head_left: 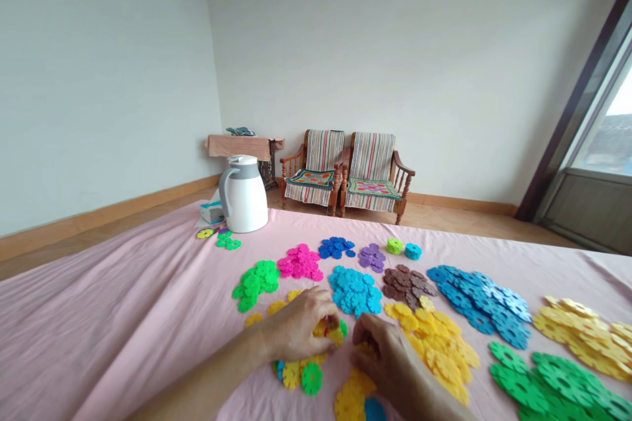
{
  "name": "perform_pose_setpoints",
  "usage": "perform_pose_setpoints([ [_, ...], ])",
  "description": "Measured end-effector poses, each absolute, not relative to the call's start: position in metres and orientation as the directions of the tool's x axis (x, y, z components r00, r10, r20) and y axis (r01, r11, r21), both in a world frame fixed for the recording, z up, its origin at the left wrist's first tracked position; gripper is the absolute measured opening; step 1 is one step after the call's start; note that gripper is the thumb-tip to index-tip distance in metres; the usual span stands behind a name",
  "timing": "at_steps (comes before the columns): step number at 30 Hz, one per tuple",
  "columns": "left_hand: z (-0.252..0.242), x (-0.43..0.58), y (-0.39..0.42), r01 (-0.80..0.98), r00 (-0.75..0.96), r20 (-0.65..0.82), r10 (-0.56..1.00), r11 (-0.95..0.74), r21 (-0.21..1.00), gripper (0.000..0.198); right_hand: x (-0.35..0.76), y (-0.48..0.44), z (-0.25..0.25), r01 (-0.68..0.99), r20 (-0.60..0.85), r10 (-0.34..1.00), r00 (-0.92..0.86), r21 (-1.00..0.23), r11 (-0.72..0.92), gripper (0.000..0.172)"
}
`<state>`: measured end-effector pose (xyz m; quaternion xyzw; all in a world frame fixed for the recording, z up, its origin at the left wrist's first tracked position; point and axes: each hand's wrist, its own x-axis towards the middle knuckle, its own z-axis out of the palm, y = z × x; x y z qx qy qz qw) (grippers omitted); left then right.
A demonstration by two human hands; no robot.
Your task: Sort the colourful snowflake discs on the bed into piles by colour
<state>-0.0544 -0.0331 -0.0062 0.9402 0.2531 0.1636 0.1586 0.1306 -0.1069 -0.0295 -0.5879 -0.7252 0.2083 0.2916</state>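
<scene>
Both hands work low on the pink tablecloth (123, 289): the left hand (296, 329) pinches a small cluster of yellow snowflake discs (332, 332), while the right hand (382, 355) curls beside it, perhaps gripping a disc too, though its fingers hide this. Beyond lie sorted colour piles, then a white jug (244, 194), then two striped armchairs (345, 171).

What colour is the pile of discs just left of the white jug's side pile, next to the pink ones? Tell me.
Bright green pile, in the head view.
</scene>
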Motion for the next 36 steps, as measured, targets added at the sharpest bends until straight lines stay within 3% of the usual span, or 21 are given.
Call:
perform_pose_setpoints([
  [17,-0.002,-0.053,-0.037,0.429,0.804,0.225,0.55,-0.799,0.421,0.022,0.129,-0.109,-0.021,0.738,0.211,0.974,-0.085,-0.643,0.203,0.01],
  [26,0.0,-0.051,-0.039,0.379,0.736,0.193,0.649,-0.631,0.677,0.02,0.129,-0.106,-0.027,0.652,0.19,0.979,-0.078,-0.733,0.195,0.009],
  [36,0.003,-0.043,-0.049,0.294,0.687,0.266,0.676,-0.593,0.75,0.009,0.126,-0.106,-0.029,0.538,0.199,0.977,-0.079,-0.816,0.21,0.013],
])
